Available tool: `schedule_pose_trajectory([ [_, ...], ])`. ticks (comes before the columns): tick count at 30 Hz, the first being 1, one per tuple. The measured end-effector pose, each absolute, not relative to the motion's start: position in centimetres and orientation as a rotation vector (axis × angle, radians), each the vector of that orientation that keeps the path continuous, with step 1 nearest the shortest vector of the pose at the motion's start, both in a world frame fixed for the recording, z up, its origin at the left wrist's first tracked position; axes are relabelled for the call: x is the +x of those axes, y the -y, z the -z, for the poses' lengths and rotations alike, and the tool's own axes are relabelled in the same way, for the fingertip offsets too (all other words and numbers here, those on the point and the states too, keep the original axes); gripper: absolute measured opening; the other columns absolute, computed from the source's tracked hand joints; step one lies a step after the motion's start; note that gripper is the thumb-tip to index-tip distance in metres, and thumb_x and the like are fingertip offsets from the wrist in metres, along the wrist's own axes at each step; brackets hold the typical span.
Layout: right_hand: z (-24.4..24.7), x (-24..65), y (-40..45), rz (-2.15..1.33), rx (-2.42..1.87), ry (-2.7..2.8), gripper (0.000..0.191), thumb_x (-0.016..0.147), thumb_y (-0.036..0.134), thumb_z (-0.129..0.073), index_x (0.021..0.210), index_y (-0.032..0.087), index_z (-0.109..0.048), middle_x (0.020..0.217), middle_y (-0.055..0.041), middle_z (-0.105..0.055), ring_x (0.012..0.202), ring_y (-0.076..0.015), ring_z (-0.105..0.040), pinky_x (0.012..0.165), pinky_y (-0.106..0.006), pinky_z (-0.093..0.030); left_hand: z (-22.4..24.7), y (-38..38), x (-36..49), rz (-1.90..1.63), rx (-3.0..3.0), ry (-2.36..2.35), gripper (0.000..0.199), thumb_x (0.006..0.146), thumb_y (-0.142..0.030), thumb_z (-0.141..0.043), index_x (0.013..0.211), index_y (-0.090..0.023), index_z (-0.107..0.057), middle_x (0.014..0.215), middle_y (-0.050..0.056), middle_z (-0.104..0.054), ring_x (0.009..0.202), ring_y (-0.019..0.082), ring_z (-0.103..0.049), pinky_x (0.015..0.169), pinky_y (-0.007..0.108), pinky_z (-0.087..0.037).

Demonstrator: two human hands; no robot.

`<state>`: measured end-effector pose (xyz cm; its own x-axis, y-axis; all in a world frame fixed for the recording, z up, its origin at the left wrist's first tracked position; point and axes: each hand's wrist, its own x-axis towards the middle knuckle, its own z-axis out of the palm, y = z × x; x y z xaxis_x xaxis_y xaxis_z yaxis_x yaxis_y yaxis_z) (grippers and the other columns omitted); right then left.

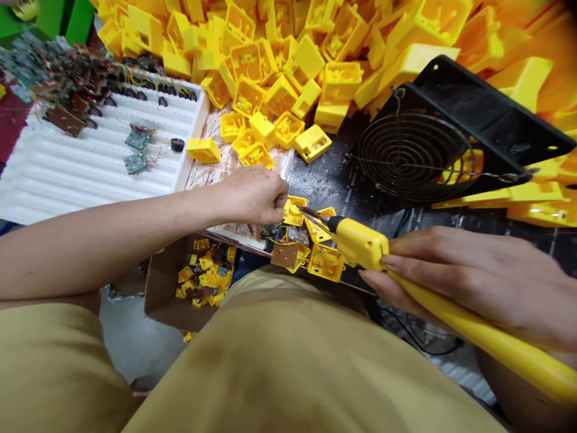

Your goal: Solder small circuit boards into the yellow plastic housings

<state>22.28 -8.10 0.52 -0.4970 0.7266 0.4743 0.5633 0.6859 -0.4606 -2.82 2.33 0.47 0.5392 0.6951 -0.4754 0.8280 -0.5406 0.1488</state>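
My right hand [469, 276] grips a yellow soldering iron [360, 240] with a black collar. Its thin metal tip reaches left, to a small yellow plastic housing [295, 210] at the table's near edge. Just left of that housing is my left hand [255, 195], fingers curled down and pressed together; whatever they pinch is hidden. Below it lie a brown circuit board [285, 255] and thin coloured wires. Two more open yellow housings, one of them nearest me [326, 262], lie under and beside the iron's tip.
A heap of yellow housings [252, 60] fills the back. At the right stands a black fan [415, 150] with a wire guard. A white foam tray [157, 132] at the left bears circuit boards and small speakers. Below the edge is a cardboard box [164, 288] of yellow parts.
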Motion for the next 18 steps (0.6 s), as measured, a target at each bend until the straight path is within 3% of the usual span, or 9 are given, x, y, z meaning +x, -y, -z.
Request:
schedule_pose_trajectory([
  [8,0.2,22.7,8.0,-0.389,-1.106,2.207,0.022,0.097,0.038,-0.055,0.082,0.023,-0.06,0.074,-0.0015,-0.065,0.065,-0.008,-0.061,0.061,-0.022,-0.051,-0.7,-2.4,-2.9,0.581,2.437,-1.249,0.016,0.076,-0.025,-0.057,0.078,-0.019,-0.071,0.068,0.001,-0.067,0.061,0.013,-0.057,0.054,0.025,-0.027],
  [11,0.2,22.5,8.1,-0.403,-1.046,2.138,0.012,0.094,0.035,-0.06,0.099,0.024,-0.061,0.076,-0.0005,-0.067,0.066,-0.009,-0.063,0.058,-0.021,-0.052,-0.8,-2.3,-2.7,0.6,2.452,-1.243,0.017,0.076,-0.026,-0.056,0.079,-0.019,-0.072,0.068,0.001,-0.068,0.062,0.014,-0.058,0.054,0.025,-0.027],
  [15,0.7,22.6,8.3,-0.35,-1.051,2.116,0.043,0.088,0.027,-0.069,0.129,0.027,-0.055,0.081,0.0,-0.069,0.061,-0.0108,-0.064,0.052,-0.022,-0.052,-1.1,-2.4,-2.6,0.621,2.441,-1.213,0.017,0.079,-0.025,-0.056,0.083,-0.018,-0.071,0.072,0.001,-0.069,0.065,0.014,-0.06,0.056,0.025,-0.029],
  [18,1.3,23.0,8.5,-0.338,-1.155,2.11,0.05,0.09,0.038,-0.066,0.137,0.034,-0.05,0.09,-0.0005,-0.072,0.063,-0.0134,-0.067,0.054,-0.025,-0.054,-1.6,-3.1,-3.5,0.581,2.351,-1.125,0.017,0.081,-0.025,-0.059,0.092,-0.017,-0.07,0.082,0.001,-0.072,0.072,0.013,-0.063,0.062,0.022,-0.036],
])
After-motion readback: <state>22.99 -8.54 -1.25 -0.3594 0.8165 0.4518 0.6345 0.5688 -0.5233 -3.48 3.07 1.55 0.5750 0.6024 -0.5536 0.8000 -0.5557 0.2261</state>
